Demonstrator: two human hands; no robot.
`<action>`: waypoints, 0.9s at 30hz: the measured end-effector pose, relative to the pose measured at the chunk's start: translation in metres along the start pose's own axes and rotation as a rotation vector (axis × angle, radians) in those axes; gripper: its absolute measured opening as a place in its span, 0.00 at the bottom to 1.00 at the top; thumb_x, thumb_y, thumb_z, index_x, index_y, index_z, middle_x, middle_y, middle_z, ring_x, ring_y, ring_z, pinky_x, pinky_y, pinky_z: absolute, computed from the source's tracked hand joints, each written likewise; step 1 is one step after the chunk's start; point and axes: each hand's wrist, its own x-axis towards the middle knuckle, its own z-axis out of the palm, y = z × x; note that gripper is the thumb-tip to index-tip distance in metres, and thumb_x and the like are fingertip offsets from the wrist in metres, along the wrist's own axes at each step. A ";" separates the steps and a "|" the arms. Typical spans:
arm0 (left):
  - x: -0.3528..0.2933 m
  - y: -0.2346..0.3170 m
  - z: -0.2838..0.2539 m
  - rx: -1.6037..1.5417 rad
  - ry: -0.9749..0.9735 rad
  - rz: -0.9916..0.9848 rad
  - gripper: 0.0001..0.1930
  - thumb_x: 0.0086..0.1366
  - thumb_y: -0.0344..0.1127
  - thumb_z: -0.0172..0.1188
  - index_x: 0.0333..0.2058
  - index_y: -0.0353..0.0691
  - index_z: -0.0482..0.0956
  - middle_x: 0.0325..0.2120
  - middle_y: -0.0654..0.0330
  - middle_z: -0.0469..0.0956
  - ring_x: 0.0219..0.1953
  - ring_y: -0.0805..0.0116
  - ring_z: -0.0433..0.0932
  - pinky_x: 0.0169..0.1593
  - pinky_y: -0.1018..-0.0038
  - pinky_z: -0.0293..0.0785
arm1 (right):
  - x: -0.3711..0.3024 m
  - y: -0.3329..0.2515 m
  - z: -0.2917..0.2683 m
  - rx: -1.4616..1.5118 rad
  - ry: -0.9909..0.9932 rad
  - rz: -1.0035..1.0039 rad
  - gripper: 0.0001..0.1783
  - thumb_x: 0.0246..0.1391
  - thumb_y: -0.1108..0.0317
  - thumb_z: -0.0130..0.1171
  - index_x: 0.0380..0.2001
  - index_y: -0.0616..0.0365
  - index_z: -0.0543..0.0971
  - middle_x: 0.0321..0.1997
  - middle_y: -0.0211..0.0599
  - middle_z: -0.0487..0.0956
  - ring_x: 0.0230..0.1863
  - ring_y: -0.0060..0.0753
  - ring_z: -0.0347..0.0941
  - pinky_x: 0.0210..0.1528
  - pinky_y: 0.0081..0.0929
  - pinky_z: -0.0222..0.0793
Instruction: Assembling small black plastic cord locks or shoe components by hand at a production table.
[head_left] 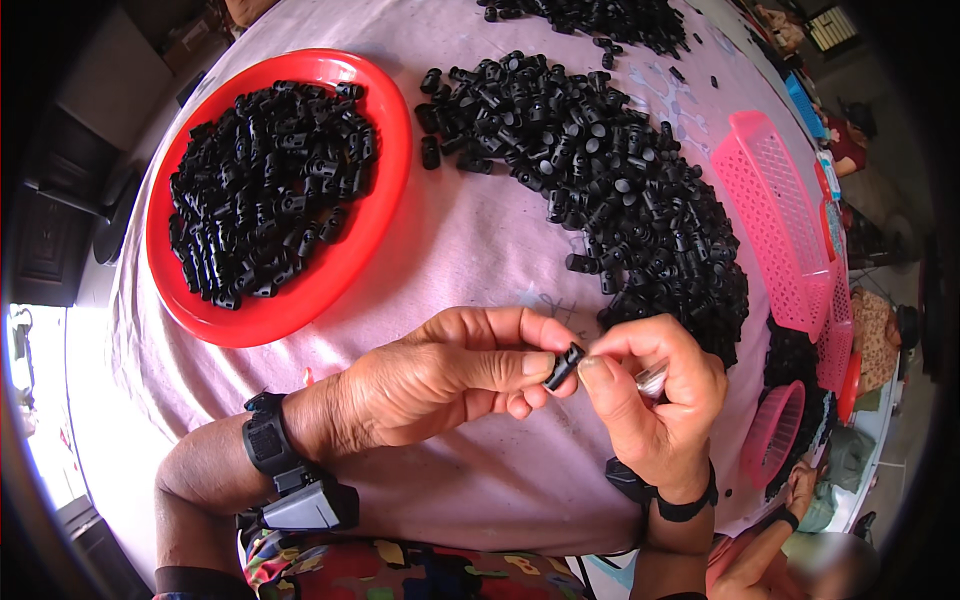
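In the middle, my left hand [440,375] pinches a small black plastic cord lock [565,367] between thumb and fingers, holding it tilted. Close against its right side is my right hand [650,385], thumb and forefinger brought together by the piece. A small shiny silvery thing [652,380] shows in the curl of the right fingers, too little of it visible to name. Beyond the hands spreads a large heap of loose black cord-lock parts [600,170]. To the left, a red round tray [395,190] holds many black cord locks.
The table has a pale pink cloth [450,260]. Another black heap [610,20] lies at the far edge. On the right are a pink perforated basket [770,200] and a smaller pink basket [775,430]. A co-worker's arm [765,550] reaches in at the lower right.
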 end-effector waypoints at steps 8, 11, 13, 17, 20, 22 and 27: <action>0.001 -0.002 0.002 0.004 0.023 0.020 0.14 0.63 0.28 0.59 0.48 0.37 0.75 0.39 0.64 0.77 0.43 0.75 0.75 0.50 0.78 0.70 | 0.000 0.010 0.002 -0.338 -0.074 -0.141 0.22 0.40 0.55 0.75 0.20 0.57 0.73 0.17 0.33 0.78 0.18 0.32 0.78 0.18 0.25 0.71; 0.001 -0.004 0.002 0.046 0.044 0.028 0.15 0.62 0.28 0.60 0.48 0.37 0.76 0.40 0.64 0.77 0.43 0.75 0.75 0.50 0.78 0.70 | -0.001 0.013 0.005 -0.400 -0.076 -0.146 0.23 0.39 0.52 0.74 0.21 0.56 0.72 0.18 0.32 0.79 0.18 0.33 0.78 0.18 0.26 0.71; 0.001 -0.003 0.002 0.050 0.019 0.038 0.15 0.62 0.28 0.60 0.48 0.37 0.76 0.40 0.64 0.77 0.43 0.75 0.75 0.49 0.78 0.70 | 0.000 0.013 0.006 -0.416 -0.069 -0.164 0.24 0.39 0.51 0.74 0.21 0.56 0.72 0.18 0.32 0.79 0.18 0.33 0.77 0.18 0.27 0.71; 0.001 -0.004 0.002 0.044 0.005 0.048 0.15 0.62 0.28 0.60 0.48 0.37 0.76 0.40 0.63 0.77 0.44 0.75 0.75 0.49 0.78 0.70 | 0.000 0.012 0.006 -0.424 -0.076 -0.154 0.24 0.40 0.50 0.73 0.20 0.55 0.72 0.18 0.31 0.79 0.18 0.31 0.78 0.18 0.26 0.71; 0.001 -0.004 0.002 0.042 0.010 0.046 0.15 0.62 0.27 0.60 0.48 0.37 0.76 0.40 0.63 0.78 0.43 0.75 0.75 0.49 0.79 0.71 | -0.001 0.013 0.005 -0.439 -0.075 -0.161 0.24 0.40 0.50 0.73 0.20 0.55 0.71 0.18 0.30 0.79 0.18 0.31 0.78 0.18 0.25 0.71; 0.002 -0.004 0.001 0.054 0.021 0.046 0.15 0.62 0.27 0.60 0.48 0.37 0.76 0.40 0.63 0.78 0.43 0.75 0.76 0.48 0.79 0.72 | -0.001 0.014 0.005 -0.450 -0.081 -0.164 0.24 0.40 0.50 0.73 0.20 0.55 0.71 0.18 0.30 0.79 0.17 0.30 0.78 0.18 0.25 0.71; 0.001 -0.004 0.001 0.044 0.019 0.053 0.14 0.61 0.26 0.60 0.47 0.37 0.76 0.39 0.62 0.78 0.43 0.74 0.76 0.48 0.78 0.72 | 0.000 0.014 0.005 -0.445 -0.079 -0.166 0.24 0.40 0.50 0.73 0.20 0.54 0.71 0.17 0.30 0.79 0.17 0.30 0.77 0.18 0.25 0.70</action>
